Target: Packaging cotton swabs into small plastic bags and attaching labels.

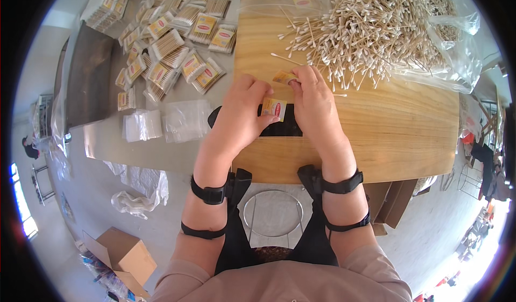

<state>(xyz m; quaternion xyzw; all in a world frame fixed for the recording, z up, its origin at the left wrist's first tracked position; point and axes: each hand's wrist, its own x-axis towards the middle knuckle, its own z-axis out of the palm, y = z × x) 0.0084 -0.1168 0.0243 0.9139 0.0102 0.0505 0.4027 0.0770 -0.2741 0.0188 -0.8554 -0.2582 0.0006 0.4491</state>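
Near the front edge of the wooden table (398, 135), my left hand (244, 111) pinches a small yellow card with a red label (274, 109) between thumb and fingers. Close beside it, my right hand (316, 100) has another yellow card (284, 77) between its thumb and fingertips, tilted. The two cards are apart. Under my hands lies a flat black object (279, 128), partly covered by them; its kind is unclear. Just beyond my fingers, a loose cotton swab (286, 59) rests on the wood, at the edge of a large heap of cotton swabs (371, 27).
Filled cotton swab packets (177, 49) are piled on the grey surface at far left. Two stacks of clear plastic bags (187, 120) (142, 125) lie nearer. Clear plastic sheeting (457, 60) surrounds the swab heap. Below are a stool (273, 213) and an open cardboard box (126, 253).
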